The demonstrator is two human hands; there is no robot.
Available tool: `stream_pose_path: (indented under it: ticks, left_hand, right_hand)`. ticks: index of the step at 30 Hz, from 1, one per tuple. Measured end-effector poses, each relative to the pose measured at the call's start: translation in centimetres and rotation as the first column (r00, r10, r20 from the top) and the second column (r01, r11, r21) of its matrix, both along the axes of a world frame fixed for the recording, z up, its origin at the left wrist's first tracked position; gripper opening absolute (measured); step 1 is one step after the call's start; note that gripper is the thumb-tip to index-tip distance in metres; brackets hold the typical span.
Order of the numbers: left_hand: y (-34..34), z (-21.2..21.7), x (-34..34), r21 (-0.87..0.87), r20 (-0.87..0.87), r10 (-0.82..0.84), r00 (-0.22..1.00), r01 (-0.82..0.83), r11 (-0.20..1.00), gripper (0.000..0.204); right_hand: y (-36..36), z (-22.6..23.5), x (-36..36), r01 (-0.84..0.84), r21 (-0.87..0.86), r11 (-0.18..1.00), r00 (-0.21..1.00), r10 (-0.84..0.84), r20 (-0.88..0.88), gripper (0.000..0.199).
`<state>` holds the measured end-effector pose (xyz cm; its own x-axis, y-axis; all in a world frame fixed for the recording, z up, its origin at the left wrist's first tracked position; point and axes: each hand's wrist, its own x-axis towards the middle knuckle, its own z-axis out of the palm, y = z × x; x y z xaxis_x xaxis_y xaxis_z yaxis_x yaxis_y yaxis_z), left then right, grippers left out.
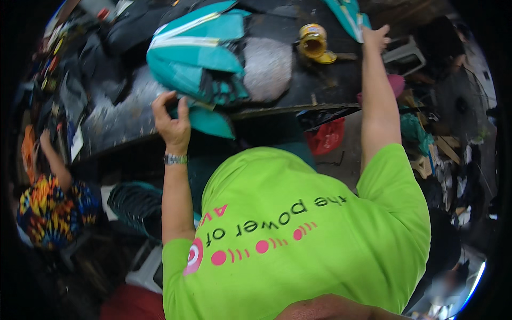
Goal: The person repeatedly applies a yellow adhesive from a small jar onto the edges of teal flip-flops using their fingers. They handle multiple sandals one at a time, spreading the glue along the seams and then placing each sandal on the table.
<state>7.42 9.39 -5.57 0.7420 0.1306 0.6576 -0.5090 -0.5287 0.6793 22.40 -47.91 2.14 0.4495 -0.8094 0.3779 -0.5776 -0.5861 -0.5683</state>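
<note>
- Well, from where I stand the largest thing is 1 dark table [333, 90], its top worn and stained.
- 1 overlapping pile of teal pieces [201, 57] lies on it, just beyond the left hand [174, 128]; 2 pale strips cross the top, and I cannot count the layers.
- 1 rough grey slab [268, 69] lies just right of that pile.
- 1 striped teal panel [345, 15] lies at the table's far right, its tip at the right hand [376, 39].
- 1 pointed teal flap [209, 122] shows at the near edge, beside the left thumb.
- 2 hands: the left's thumb and forefinger curve to a narrow gap; the right's fingers are loosely spread. Whether either grips its teal piece, I cannot tell.
- 1 uncapped yellow jar [313, 41] stands between slab and panel, 1 yellow lid [327, 57] beside it.
</note>
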Motion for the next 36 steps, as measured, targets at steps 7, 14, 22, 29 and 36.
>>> stream_pose_path:
  ticks: [7,14,22,29,36]
  left_hand:
    - [1.8,2.2,-3.0,0.303,0.031,-0.245,0.969,0.224,0.926,0.016]
    - [0.7,6.0,0.3,0.088,0.121,-0.212,0.97,0.202,0.975,0.012]
    - [-1.7,11.2,7.2,0.243,0.168,-0.248,0.954,0.203,0.948,0.021]
    - [1.1,14.1,8.3,0.124,-0.161,-0.539,0.827,0.559,0.82,0.065]
    - [0.3,13.7,8.2,0.076,-0.279,-0.558,0.782,0.597,0.799,0.088]
  right_hand:
    - [13.5,5.0,-5.7,-0.829,-0.094,0.552,0.346,0.637,0.689,0.076]
    - [28.0,2.7,-15.3,-0.935,0.349,0.059,0.233,0.845,0.481,0.076]
    - [32.9,2.0,-13.4,-0.916,0.365,-0.169,0.094,0.792,0.603,0.076]
    - [30.1,7.2,-17.6,-0.886,-0.33,-0.325,-0.39,0.908,0.153,0.085]
    - [27.6,8.8,-19.2,-0.948,-0.216,-0.236,-0.288,0.923,0.254,0.086]
